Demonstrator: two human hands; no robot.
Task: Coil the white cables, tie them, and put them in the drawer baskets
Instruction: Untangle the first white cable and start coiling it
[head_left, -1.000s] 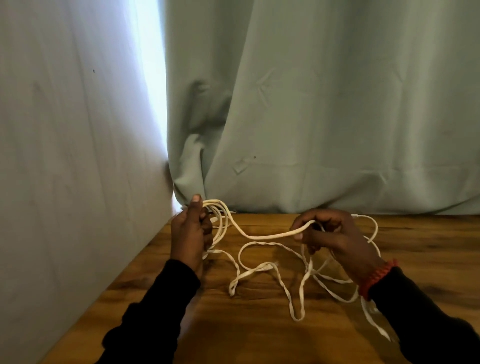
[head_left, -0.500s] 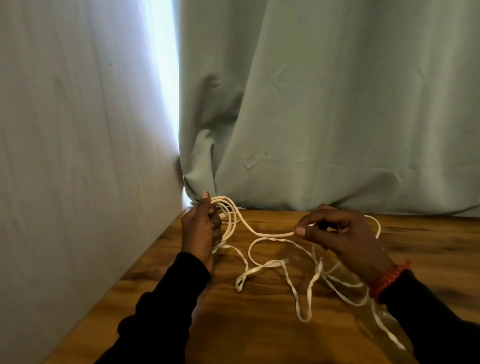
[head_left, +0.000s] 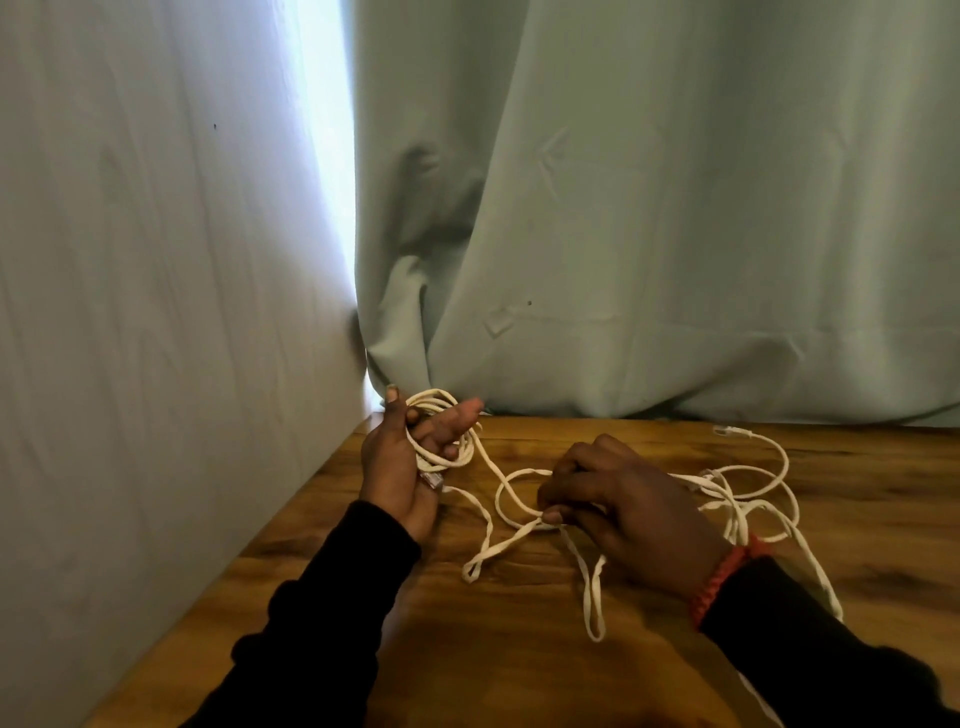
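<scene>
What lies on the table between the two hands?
In the head view, loose white cable runs from the left hand to the right hand over the bare wooden table.

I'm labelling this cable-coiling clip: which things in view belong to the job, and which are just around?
Part of the job:
white cable, loose on the table
coil held in the left hand
right hand pinching a strand

Just around:
wooden table
curtain
red wristband
</scene>
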